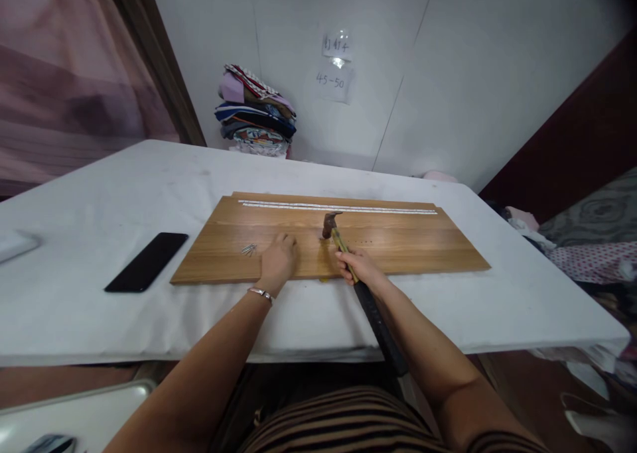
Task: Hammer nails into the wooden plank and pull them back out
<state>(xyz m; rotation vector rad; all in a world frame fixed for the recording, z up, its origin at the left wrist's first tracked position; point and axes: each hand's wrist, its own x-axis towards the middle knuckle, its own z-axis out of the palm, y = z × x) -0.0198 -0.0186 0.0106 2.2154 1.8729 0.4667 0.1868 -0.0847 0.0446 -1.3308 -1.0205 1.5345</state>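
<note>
A long wooden board [408, 244] lies across the white table [99, 194]. My right hand [359, 267] is closed around the handle of a hammer [332, 226], gripping it high up, close to the head. The hammer head rests on or just above the board's middle. My left hand [279, 260] lies on the board to the left of the hammer, fingers curled down; whether it holds anything is hidden. A small bunch of nails [248, 249] sits on the board just left of that hand. A row of small dark dots [362, 243] marks the wood right of the hammer.
A white strip [338, 207] runs along the board's far edge. A black phone [148, 260] lies on the table at the left. Folded clothes [256, 111] are stacked against the back wall. A pale tray [74, 416] shows at the bottom left, bedding at the right.
</note>
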